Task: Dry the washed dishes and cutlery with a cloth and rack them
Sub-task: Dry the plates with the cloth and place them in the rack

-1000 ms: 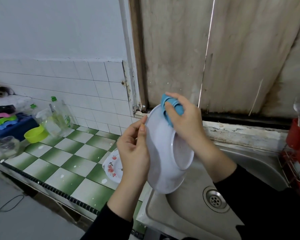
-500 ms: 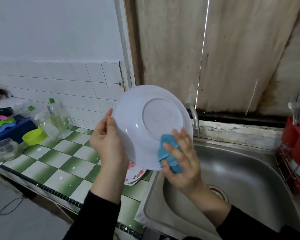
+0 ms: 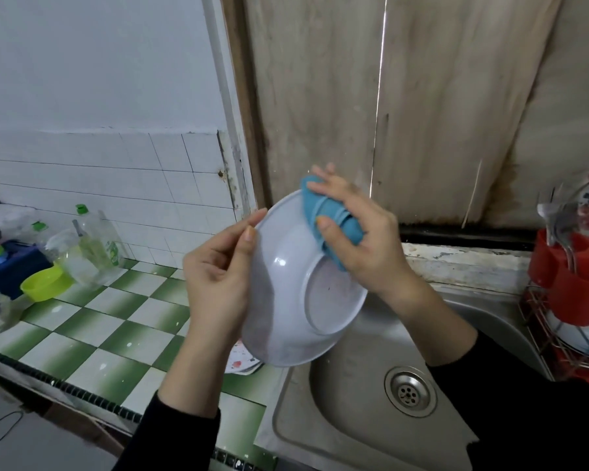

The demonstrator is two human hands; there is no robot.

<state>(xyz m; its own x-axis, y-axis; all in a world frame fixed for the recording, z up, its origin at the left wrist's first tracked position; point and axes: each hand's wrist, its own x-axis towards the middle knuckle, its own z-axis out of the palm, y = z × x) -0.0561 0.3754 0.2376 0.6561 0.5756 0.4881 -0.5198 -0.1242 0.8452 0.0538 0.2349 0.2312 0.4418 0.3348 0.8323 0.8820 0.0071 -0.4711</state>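
Nearest is the sink (image 3: 351, 433), its basin open below the hands. To its left, the green-checked worktop (image 3: 82, 338) carries a patterned dish (image 3: 242, 363), lying close by the sink's left edge and half hidden under the held plate.

The white plate (image 3: 286, 294) is in the air above that edge, steeply tilted with its underside toward the camera. The left hand (image 3: 218, 280) grips its left rim, with the fingers curled behind and the thumb on the back face. The right hand (image 3: 361, 243) holds the blue cloth (image 3: 327, 219) bunched under thumb and fingers. It presses the cloth on the upper back, between the far rim and the foot ring.

The step looks like wiping the underside. To do it well, run the cloth round the foot ring, where water tends to sit, then along the rim. Turn the plate in the left hand so the gripped spot gets dried too. That hold is on a thin, probably damp edge, so pinch firmly and press only lightly with the cloth.

The way right across the basin looks free. There the rack (image 3: 555, 348) stands at the sink's right side, with a red cup (image 3: 575, 297) of cutlery (image 3: 558, 222) above a dish already in it, so the slot is tight. The boards (image 3: 456, 113) stand behind the right fingertips, and how close they are cannot be judged. The green bowl (image 3: 43, 283) and bottle (image 3: 96, 246) sit well apart at far left.
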